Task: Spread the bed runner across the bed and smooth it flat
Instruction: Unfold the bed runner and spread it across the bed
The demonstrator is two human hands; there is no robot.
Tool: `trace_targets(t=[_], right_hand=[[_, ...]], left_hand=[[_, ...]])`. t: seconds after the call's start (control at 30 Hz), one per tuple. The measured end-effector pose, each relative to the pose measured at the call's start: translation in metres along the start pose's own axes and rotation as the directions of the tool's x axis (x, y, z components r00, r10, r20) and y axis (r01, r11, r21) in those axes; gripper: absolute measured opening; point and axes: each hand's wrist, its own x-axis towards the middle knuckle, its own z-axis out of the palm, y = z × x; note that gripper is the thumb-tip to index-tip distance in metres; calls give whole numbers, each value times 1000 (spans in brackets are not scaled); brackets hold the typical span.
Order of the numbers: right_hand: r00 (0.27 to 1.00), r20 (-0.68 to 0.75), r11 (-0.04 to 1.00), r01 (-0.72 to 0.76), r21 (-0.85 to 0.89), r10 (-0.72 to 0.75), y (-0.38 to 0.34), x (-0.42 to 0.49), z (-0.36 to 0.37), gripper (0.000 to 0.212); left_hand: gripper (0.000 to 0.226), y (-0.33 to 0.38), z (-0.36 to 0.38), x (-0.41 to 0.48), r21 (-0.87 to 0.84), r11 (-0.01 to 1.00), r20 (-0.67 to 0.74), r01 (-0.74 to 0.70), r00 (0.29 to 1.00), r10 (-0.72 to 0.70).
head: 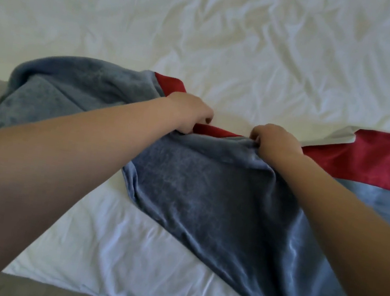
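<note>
Bed runner (208,187) mid-spread, both hands on the far hem.
Left hand (190,112) and right hand (275,141) each had fingers curled round the red-trimmed hem, close together, near the bed's (231,27) near edge. Best approach, I'd judge: draw the hem taut sideways with even tension, then work out the wad at the left edge (heavily bunched). Grey-blue plush, red satin border, twisted and creased.

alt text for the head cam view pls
Two bare hands, left hand and right hand, grip the far edge of a bunched grey-blue bed runner with a red band. It lies rumpled on a wrinkled white sheet.
</note>
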Motion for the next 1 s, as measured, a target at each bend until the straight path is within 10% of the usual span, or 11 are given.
trace_targets(t=[0.27, 0.47, 0.6, 0.7, 1.0], right_hand=[[976, 208, 969, 106, -222, -59, 27, 1, -28, 16], [974, -214, 969, 26, -244, -80, 34, 30, -39, 32], [836, -548, 995, -40, -94, -18, 32, 53, -46, 25], [837, -547, 1000, -12, 4, 12, 30, 63, -31, 25], [857, -481, 983, -158, 95, 184, 65, 78, -22, 38]], left_hand=[[20, 8, -12, 8, 261, 959, 205, 111, 964, -167], [10, -18, -32, 16, 258, 921, -88, 292, 956, -278], [23, -50, -48, 28, 126, 857, -352, 500, 830, -432], [28, -62, -46, 35, 50, 815, -458, 577, 738, -495], [46, -64, -44, 64, -116, 970, -454, 212, 858, -242]])
